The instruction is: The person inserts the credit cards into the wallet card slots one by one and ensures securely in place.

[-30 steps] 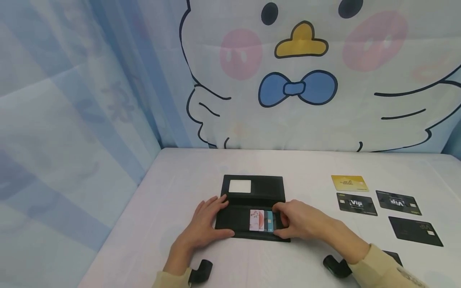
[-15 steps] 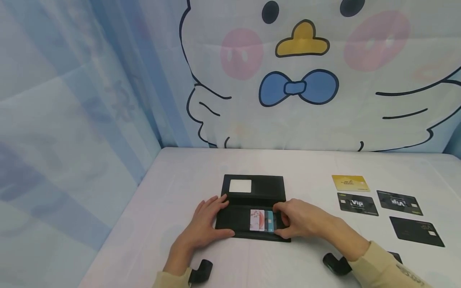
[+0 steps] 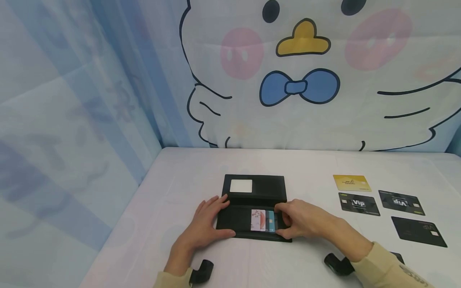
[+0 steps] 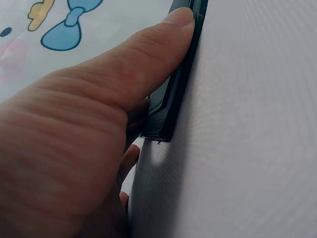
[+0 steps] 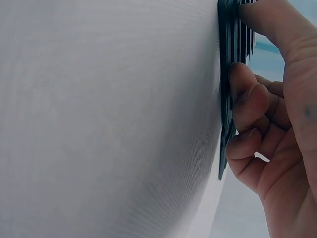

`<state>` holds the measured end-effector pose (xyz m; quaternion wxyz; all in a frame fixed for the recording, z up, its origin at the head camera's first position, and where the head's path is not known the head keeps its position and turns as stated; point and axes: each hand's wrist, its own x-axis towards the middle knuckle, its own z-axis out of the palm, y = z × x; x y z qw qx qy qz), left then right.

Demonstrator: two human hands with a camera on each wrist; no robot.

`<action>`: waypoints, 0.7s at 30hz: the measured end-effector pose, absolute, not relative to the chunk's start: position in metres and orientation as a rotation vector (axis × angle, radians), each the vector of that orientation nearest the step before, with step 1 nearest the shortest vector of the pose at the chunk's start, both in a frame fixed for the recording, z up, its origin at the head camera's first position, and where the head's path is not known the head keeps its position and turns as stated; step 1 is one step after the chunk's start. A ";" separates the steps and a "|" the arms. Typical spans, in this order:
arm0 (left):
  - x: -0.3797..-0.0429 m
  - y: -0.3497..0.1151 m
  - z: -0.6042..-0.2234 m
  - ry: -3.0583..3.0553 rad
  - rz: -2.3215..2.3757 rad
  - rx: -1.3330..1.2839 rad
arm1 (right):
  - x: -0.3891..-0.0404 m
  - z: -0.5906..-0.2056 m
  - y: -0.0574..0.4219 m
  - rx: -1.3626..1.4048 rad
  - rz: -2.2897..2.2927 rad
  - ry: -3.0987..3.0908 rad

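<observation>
A black long wallet (image 3: 233, 218) lies unfolded on the table, with a white rectangle (image 3: 241, 186) in its far half. In the near half, a pink-and-white card (image 3: 257, 220) and a blue card (image 3: 271, 221) overlap in the slots. My left hand (image 3: 201, 227) rests along the wallet's left side with fingers extended; in the left wrist view its thumb (image 4: 153, 57) presses the front edge. At the right end, my right hand (image 3: 305, 218) pinches the outermost card between thumb and index finger, hiding much of it. The right wrist view shows the other fingers (image 5: 250, 106) curled beside the wallet.
To the right lie a gold card (image 3: 351, 183), two black Vip cards, one of them (image 3: 359, 204) nearer the wallet, and a plain black card (image 3: 419, 232). Another dark card (image 3: 398, 257) is mostly covered by the right sleeve (image 3: 385, 266). A printed curtain (image 3: 299, 124) hangs behind the table.
</observation>
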<state>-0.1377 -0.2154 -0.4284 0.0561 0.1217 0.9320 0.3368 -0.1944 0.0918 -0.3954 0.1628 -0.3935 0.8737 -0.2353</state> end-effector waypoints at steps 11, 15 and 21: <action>-0.138 -0.214 -0.429 2.836 1.011 0.366 | -0.190 -0.402 0.118 -1.003 -0.933 2.451; -0.137 -0.214 -0.428 2.843 1.009 0.366 | -0.187 -0.400 0.133 -0.998 -1.036 2.452; -0.137 -0.214 -0.428 2.841 1.004 0.359 | -0.186 -0.396 0.150 -0.986 -1.041 2.498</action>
